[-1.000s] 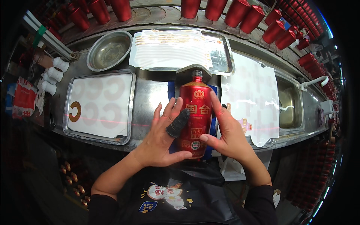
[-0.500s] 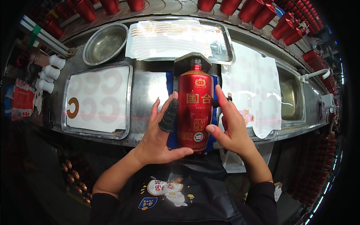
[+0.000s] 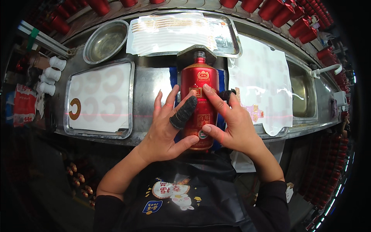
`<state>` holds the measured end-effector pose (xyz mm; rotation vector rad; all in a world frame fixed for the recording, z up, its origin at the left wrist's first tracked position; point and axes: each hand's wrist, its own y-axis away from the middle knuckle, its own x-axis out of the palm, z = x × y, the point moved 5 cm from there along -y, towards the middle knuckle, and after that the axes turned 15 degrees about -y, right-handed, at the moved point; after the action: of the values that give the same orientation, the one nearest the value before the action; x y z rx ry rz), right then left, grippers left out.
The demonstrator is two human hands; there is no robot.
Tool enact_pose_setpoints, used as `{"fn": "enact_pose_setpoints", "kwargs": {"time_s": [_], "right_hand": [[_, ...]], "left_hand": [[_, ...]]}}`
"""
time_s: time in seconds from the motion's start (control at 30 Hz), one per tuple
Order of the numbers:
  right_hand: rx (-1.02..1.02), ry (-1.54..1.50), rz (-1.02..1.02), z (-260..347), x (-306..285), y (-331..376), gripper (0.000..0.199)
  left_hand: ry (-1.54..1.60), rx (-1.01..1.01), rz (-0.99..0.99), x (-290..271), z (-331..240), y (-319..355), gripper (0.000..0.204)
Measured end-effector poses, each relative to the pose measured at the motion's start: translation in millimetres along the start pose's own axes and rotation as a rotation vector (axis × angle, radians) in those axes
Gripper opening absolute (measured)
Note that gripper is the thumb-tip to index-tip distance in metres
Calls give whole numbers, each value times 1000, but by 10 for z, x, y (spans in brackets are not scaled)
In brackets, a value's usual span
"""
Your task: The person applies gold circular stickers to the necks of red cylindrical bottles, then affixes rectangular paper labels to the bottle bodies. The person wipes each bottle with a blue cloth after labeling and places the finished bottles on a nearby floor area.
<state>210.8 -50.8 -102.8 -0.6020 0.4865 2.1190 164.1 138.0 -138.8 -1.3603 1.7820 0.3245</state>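
This looks like a bottling or labelling workshop. A long steel table carries shallow trays lined with sheets of peel-off labels, a steel bowl at far left and a sink with a tap at right. Rows of identical red bottles line the far side and the right edge, and white caps sit at the left.
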Motion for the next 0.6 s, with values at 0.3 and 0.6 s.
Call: {"fn": "enact_pose_setpoints", "kwargs": {"time_s": [0.3, 0.6], "right_hand": [[17, -63, -31, -38, 21, -12, 81], [-9, -67, -49, -44, 11, 19, 79]], "left_hand": [[31, 6, -19, 9, 15, -24, 78], [28, 33, -50, -8, 20, -36, 79]]}}
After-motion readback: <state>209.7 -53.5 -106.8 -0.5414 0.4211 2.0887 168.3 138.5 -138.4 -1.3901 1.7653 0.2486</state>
